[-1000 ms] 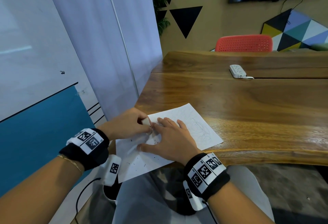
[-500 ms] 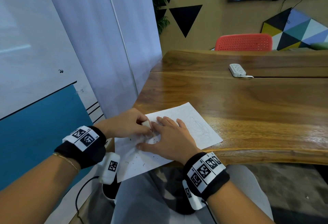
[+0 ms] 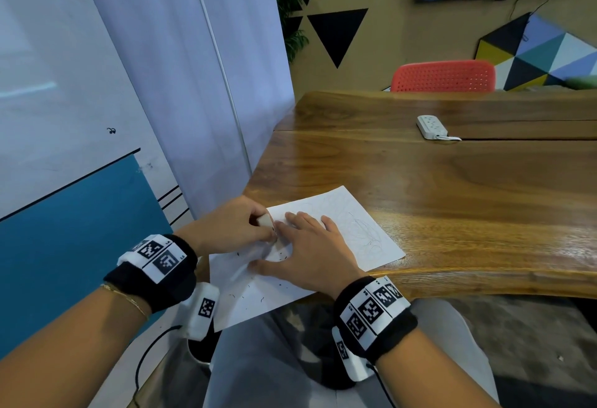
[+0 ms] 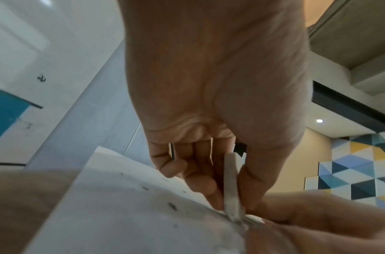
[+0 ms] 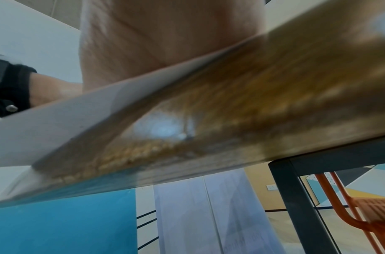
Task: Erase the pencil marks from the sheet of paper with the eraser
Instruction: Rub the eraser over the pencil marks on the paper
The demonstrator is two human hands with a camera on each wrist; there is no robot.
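Left hand [image 3: 231, 225] is pinching the small white eraser [image 3: 265, 221] against the white paper sheet [image 3: 336, 214] on the wooden counter [image 3: 452, 188]; right hand [image 3: 310, 246] is lying flat, fingers released, pinning the sheet

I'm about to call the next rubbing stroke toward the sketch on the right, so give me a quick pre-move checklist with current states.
1. Eraser gripped by the left hand: ok.
2. Eraser tip on the sheet of paper: ok, seen touching in the left wrist view.
3. Right hand flat, pinning the sheet: ok.
4. Sheet fully on the table: not ok, its near corner overhangs the edge.
5. Pencil marks remaining: not ok, faint sketch still there.
6. Crumbs cleared: not ok.
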